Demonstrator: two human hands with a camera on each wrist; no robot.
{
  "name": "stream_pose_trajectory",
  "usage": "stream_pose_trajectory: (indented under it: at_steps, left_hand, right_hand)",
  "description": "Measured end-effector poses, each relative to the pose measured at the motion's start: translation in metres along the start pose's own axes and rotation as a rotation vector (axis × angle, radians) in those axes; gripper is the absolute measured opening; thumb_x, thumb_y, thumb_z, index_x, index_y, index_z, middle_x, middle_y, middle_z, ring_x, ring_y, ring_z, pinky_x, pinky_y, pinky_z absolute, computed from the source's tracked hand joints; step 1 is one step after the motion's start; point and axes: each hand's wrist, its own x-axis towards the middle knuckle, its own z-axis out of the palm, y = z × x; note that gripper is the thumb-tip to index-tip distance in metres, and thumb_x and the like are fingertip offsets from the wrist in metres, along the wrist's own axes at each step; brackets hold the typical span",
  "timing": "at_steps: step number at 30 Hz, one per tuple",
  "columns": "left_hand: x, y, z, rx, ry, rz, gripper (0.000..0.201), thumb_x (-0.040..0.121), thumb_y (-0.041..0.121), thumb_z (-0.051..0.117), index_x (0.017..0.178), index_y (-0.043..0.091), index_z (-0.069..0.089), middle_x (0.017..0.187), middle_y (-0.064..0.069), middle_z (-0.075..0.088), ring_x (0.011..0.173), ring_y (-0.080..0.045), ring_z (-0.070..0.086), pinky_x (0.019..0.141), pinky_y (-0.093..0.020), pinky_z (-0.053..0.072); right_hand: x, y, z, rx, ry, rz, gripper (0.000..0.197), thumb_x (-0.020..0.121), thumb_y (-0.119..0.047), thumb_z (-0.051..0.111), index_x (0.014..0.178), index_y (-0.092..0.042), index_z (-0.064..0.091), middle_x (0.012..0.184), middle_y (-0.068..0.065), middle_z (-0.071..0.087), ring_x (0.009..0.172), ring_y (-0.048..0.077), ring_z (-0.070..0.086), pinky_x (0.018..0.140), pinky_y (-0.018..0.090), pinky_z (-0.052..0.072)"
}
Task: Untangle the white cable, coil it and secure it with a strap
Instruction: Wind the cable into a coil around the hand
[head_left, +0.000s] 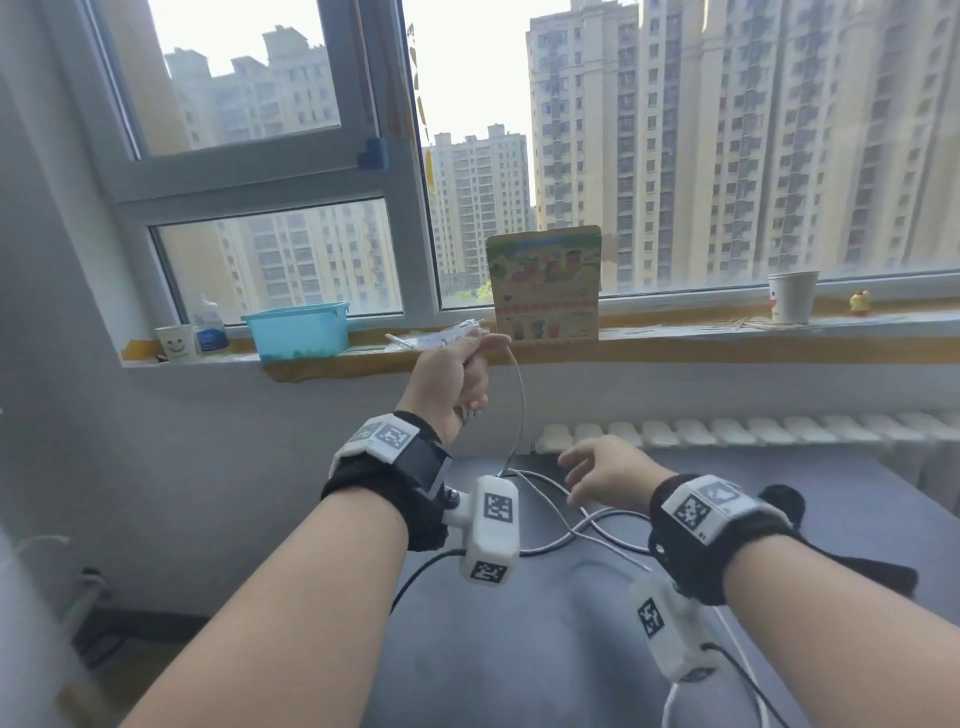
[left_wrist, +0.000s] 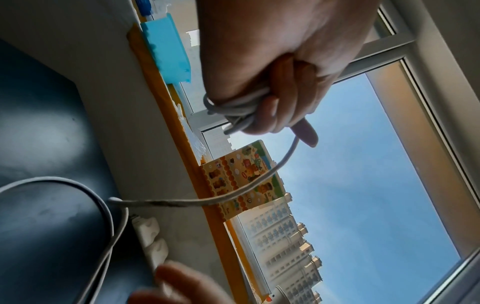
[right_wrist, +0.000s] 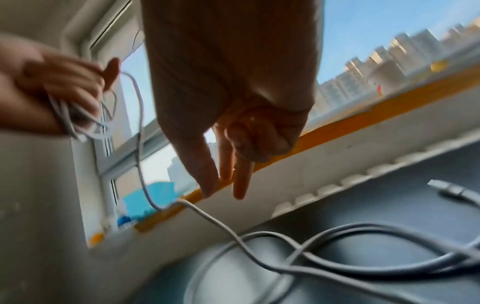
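My left hand (head_left: 457, 369) is raised in front of the window sill and grips a small bundle of coiled white cable (left_wrist: 233, 109). From that fist the white cable (head_left: 521, 405) hangs down to the dark table (head_left: 519, 649) and lies there in crossed loops (right_wrist: 298, 253). Its free plug end (right_wrist: 446, 188) rests on the table at the right. My right hand (head_left: 597, 470) hovers over the loops with fingers (right_wrist: 207, 176) straight and spread, holding nothing. I see no strap.
On the window sill (head_left: 675, 340) stand a blue plastic basket (head_left: 298, 332), two paper cups (head_left: 792, 296), a small bottle (head_left: 208, 325), a sticker card (head_left: 545, 286) and a yellow figure (head_left: 860, 302). A white radiator (head_left: 753, 431) runs behind the table's far edge.
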Motion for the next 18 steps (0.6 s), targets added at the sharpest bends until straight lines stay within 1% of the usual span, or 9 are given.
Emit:
stream_pose_trajectory:
  at_steps: [2,3,5,7,10,11,13,16,18]
  left_hand:
    - [-0.001,0.001,0.005,-0.013,-0.021,-0.001,0.041,0.103,0.025,0.030,0.092,0.008,0.065,0.039,0.009,0.022,0.034,-0.006,0.018,0.038,-0.019,0.021]
    - [-0.001,0.002,0.006,-0.022,-0.025,0.002,0.040,0.103,0.025,0.031,0.092,0.008,0.065,0.039,0.009,0.022,0.034,-0.006,0.017,0.038,-0.019,0.021]
    - [-0.001,0.005,0.009,-0.037,-0.026,0.013,0.040,0.103,0.025,0.031,0.092,0.008,0.065,0.040,0.009,0.022,0.036,-0.006,0.017,0.040,-0.020,0.020]
    - [0.000,0.008,0.010,-0.063,-0.022,0.024,0.039,0.103,0.024,0.030,0.093,0.008,0.064,0.040,0.009,0.022,0.036,-0.006,0.016,0.041,-0.021,0.019]
    - [0.003,0.013,0.006,-0.109,0.004,0.041,0.039,0.104,0.024,0.029,0.094,0.008,0.064,0.039,0.009,0.022,0.034,-0.006,0.017,0.037,-0.019,0.022]
    - [0.004,0.014,0.003,-0.123,0.018,0.051,0.039,0.103,0.024,0.030,0.095,0.008,0.064,0.039,0.009,0.021,0.033,-0.006,0.017,0.036,-0.019,0.023]
    - [0.007,0.016,-0.004,-0.149,0.062,0.064,0.038,0.103,0.026,0.031,0.096,0.007,0.064,0.039,0.010,0.021,0.033,-0.006,0.017,0.036,-0.019,0.023]
    - [0.008,0.014,-0.013,-0.168,0.112,0.067,0.038,0.103,0.026,0.032,0.099,0.006,0.063,0.038,0.010,0.021,0.032,-0.006,0.018,0.036,-0.019,0.021]
    - [0.008,0.010,-0.015,-0.180,0.127,0.062,0.037,0.103,0.026,0.032,0.100,0.006,0.063,0.038,0.010,0.021,0.032,-0.006,0.018,0.036,-0.019,0.020]
  right_hand:
    - [-0.004,-0.017,-0.001,0.311,-0.067,-0.043,0.063,0.075,0.002,0.073,0.132,-0.013,0.052,0.122,0.010,0.060,0.058,0.013,0.059,0.049,0.018,0.048]
    - [-0.007,-0.025,0.000,0.445,-0.119,-0.057,0.067,0.076,0.004,0.072,0.135,-0.014,0.047,0.126,0.011,0.056,0.053,0.013,0.059,0.046,0.019,0.046]
    - [-0.011,-0.035,0.003,0.598,-0.217,-0.125,0.058,0.080,0.003,0.070,0.132,-0.014,0.050,0.122,0.010,0.059,0.058,0.012,0.064,0.048,0.021,0.051]
    - [-0.011,-0.041,0.009,0.583,-0.241,-0.202,0.038,0.083,-0.003,0.069,0.119,-0.011,0.061,0.101,0.007,0.068,0.060,0.005,0.062,0.051,0.020,0.051]
    - [-0.010,-0.043,0.013,0.542,-0.106,-0.252,0.011,0.086,-0.001,0.064,0.096,-0.001,0.068,0.073,0.004,0.066,0.050,-0.004,0.057,0.057,0.015,0.047]
    - [-0.011,-0.042,0.012,0.569,-0.070,-0.258,0.007,0.088,0.003,0.060,0.091,0.001,0.066,0.070,0.005,0.064,0.049,-0.004,0.058,0.056,0.012,0.046]
    - [-0.010,-0.037,0.008,0.667,-0.015,-0.229,0.012,0.092,0.005,0.053,0.086,-0.001,0.061,0.066,0.009,0.062,0.048,0.000,0.060,0.053,0.009,0.046]
    - [-0.006,-0.026,0.000,0.797,0.117,-0.136,0.017,0.095,-0.004,0.051,0.082,-0.009,0.059,0.057,0.002,0.058,0.051,0.008,0.062,0.063,0.021,0.049]
    - [-0.004,-0.024,-0.003,0.883,0.157,-0.104,0.021,0.097,-0.008,0.049,0.081,-0.012,0.060,0.055,-0.001,0.053,0.049,0.007,0.059,0.066,0.030,0.052]
